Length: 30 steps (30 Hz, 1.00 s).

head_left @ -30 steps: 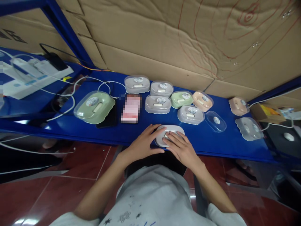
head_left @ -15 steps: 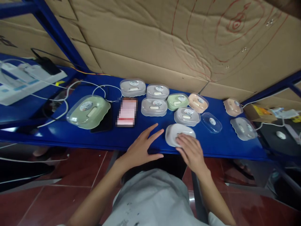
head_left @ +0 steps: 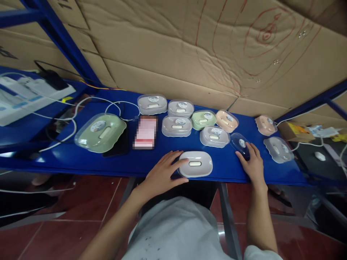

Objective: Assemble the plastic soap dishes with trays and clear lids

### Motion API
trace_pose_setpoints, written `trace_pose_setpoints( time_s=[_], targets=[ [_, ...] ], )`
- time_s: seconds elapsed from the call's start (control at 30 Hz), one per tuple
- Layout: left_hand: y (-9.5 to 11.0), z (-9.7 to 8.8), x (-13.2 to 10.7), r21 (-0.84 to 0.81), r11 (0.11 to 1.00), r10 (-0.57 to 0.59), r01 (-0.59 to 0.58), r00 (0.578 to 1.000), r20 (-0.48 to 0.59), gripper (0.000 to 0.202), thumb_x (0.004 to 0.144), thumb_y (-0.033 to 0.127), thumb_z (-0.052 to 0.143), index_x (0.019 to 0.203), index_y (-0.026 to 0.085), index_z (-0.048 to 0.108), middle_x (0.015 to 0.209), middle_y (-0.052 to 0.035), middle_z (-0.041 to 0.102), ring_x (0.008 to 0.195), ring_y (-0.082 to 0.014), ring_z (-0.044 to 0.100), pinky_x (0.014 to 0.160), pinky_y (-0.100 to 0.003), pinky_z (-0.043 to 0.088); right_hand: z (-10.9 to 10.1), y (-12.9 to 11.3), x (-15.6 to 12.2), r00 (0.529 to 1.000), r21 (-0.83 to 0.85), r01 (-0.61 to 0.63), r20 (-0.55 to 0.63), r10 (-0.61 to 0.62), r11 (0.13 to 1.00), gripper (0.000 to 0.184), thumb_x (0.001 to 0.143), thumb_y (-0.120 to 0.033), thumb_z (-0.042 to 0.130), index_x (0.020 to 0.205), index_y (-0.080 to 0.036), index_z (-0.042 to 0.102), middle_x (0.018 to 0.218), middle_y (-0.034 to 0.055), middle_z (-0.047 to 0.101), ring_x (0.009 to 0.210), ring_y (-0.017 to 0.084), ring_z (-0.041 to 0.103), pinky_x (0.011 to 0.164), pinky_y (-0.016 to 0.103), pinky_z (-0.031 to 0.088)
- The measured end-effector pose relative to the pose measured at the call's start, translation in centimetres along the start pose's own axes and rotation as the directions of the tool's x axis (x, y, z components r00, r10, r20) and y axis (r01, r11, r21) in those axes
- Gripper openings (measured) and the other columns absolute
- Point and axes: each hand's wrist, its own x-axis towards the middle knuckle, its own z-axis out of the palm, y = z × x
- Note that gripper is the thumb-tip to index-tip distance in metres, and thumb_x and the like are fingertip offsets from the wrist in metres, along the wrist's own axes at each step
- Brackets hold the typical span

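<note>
Uncovered pale dish (head_left: 204, 167) sits at the front edge of the blue table (head_left: 226, 169). Left hand (head_left: 162, 172) at its left end: fingers spread wide, not closed on it. Right hand (head_left: 255, 165): fingers partly bent over the clear lid (head_left: 238, 140); cannot tell whether gripped. Covered grey box (head_left: 176, 128) and green box (head_left: 203, 122) stand behind the dish; cardboard (head_left: 151, 57) beyond.

Blue table (head_left: 225, 171) here's pretty packed: pale open dish (head_left: 195, 164) near the front edge, clear lid (head_left: 238, 144) off to its right, phone (head_left: 145, 133) with a blurred screen to its left. Behind those there's a cluster of lidded boxes (head_left: 177, 127) in grey, green and peach, plus two more (head_left: 278, 150) far right. Left end's got a bigger-looking green box (head_left: 101, 133) overlapping something flat and dark (head_left: 118, 146), and white cables (head_left: 77, 108) snaking around.
</note>
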Motion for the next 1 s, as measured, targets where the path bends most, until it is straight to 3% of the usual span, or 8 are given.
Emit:
trace_pose_setpoints(
  time_s=[0.13,0.27,0.37,0.5,0.63,0.77,1.0],
  targets=[
    [0.0,-0.3,0.0,-0.077,0.995,-0.059,0.06,0.998,0.009,0.063,0.098,0.049,0.078,0.155,0.036,0.056,0.174,-0.0051,0.043,0.161,-0.0338,0.041,0.134,-0.057,0.036,-1.1,-2.7,-3.0,0.999,0.129,0.001,-0.043,0.005,0.992,0.058,0.105,-0.057,0.063,0.151,-0.023,0.064,0.158,0.0197,0.059,0.146,0.038,0.059,0.12,0.061,0.05],
    [0.1,-0.5,0.0,-0.156,0.982,-0.108,0.109,0.994,0.013,0.086,0.098,0.047,0.078,0.17,0.035,0.032,0.174,-0.0074,0.044,0.161,-0.0332,0.043,0.134,-0.056,0.036,-2.2,-7.4,-6.7,0.993,0.299,0.096,0.033,-0.111,0.949,0.053,0.11,-0.04,0.058,0.162,-0.03,0.053,0.166,0.0143,0.053,0.154,0.035,0.051,0.124,0.063,0.047],
    [0.0,-0.4,0.0,-0.165,0.975,-0.151,0.151,0.988,0.015,0.095,0.096,0.049,0.08,0.173,0.034,0.026,0.175,-0.0088,0.043,0.161,-0.0355,0.043,0.133,-0.057,0.036,-2.0,-11.1,-7.9,0.948,0.426,0.195,0.148,-0.28,0.883,0.058,0.111,-0.033,0.056,0.167,-0.036,0.044,0.17,0.0111,0.048,0.157,0.033,0.048,0.124,0.06,0.049],
    [0.0,-0.4,0.1,-0.186,0.966,-0.177,0.179,0.984,0.026,0.097,0.094,0.051,0.081,0.173,0.033,0.026,0.176,-0.0094,0.04,0.161,-0.0362,0.042,0.133,-0.058,0.036,-0.4,-14.4,-7.0,0.86,0.469,0.34,0.197,-0.471,0.815,0.064,0.11,-0.03,0.058,0.17,-0.04,0.037,0.177,0.0089,0.037,0.163,0.034,0.038,0.127,0.062,0.046],
    [0.0,-0.8,0.1,-0.242,0.954,-0.171,0.175,0.985,0.039,0.094,0.096,0.051,0.078,0.172,0.034,0.026,0.177,-0.0089,0.039,0.16,-0.0341,0.043,0.133,-0.057,0.037,0.4,-15.5,-5.7,0.772,0.441,0.467,0.219,-0.597,0.767,0.071,0.109,-0.03,0.062,0.173,-0.041,0.031,0.18,0.0092,0.031,0.166,0.036,0.032,0.128,0.064,0.044],
    [-0.2,-1.0,0.1,-0.258,0.957,-0.127,0.13,0.991,0.03,0.086,0.097,0.052,0.077,0.17,0.033,0.034,0.174,-0.0078,0.045,0.159,-0.0333,0.045,0.133,-0.057,0.036,-0.3,-15.3,-5.3,0.713,0.408,0.543,0.237,-0.659,0.734,0.073,0.108,-0.029,0.064,0.173,-0.038,0.032,0.179,0.01,0.031,0.167,0.037,0.028,0.127,0.063,0.046],
    [-0.7,-0.8,0.2,-0.281,0.949,-0.141,0.145,0.989,0.034,0.086,0.096,0.052,0.078,0.169,0.036,0.036,0.172,-0.0061,0.047,0.158,-0.0334,0.046,0.133,-0.057,0.037,-0.5,-15.6,-5.1,0.702,0.371,0.556,0.27,-0.659,0.744,0.065,0.107,-0.034,0.066,0.168,-0.034,0.043,0.172,0.0131,0.043,0.165,0.037,0.033,0.127,0.063,0.047]
  ],
)
